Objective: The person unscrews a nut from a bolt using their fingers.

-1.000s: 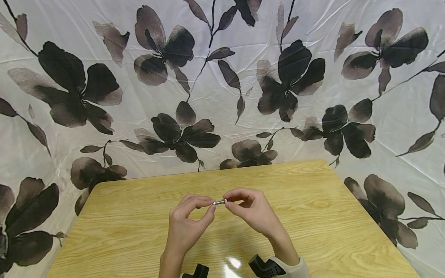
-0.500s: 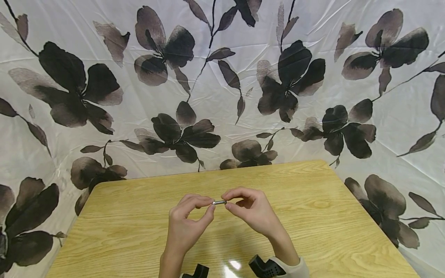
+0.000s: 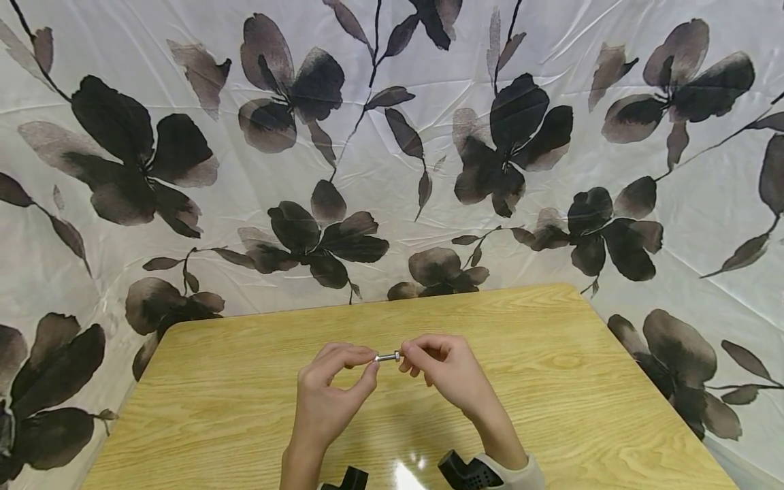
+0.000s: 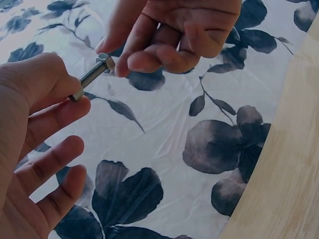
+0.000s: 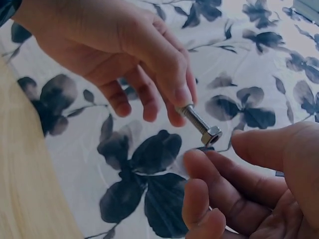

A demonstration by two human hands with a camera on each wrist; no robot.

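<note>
A small silver bolt [image 3: 386, 357] is held level above the table, its threaded shank bare in the middle. My left hand [image 3: 333, 388] pinches its head end between thumb and forefinger. In the right wrist view a hex nut [image 5: 212, 135] sits on the tip of the threads, its hole facing my right hand [image 5: 249, 184]. The thumb and fingers of that hand are loosely bent around the nut end, with a gap to the nut. The left wrist view shows the nut [image 4: 105, 60] close to the right fingertips, and the other left fingers spread below.
Under the hands lies a wood-grain table [image 3: 233, 381] with rounded far corners. Behind it hangs a white cloth [image 3: 416, 163] printed with dark flowers. Each wrist wears a band with a black camera [image 3: 462, 469].
The right thumb and fingertips have come off the bolt's nut end and shifted slightly right, leaving the nut in plain view. The left hand keeps its pinch and has barely moved.
</note>
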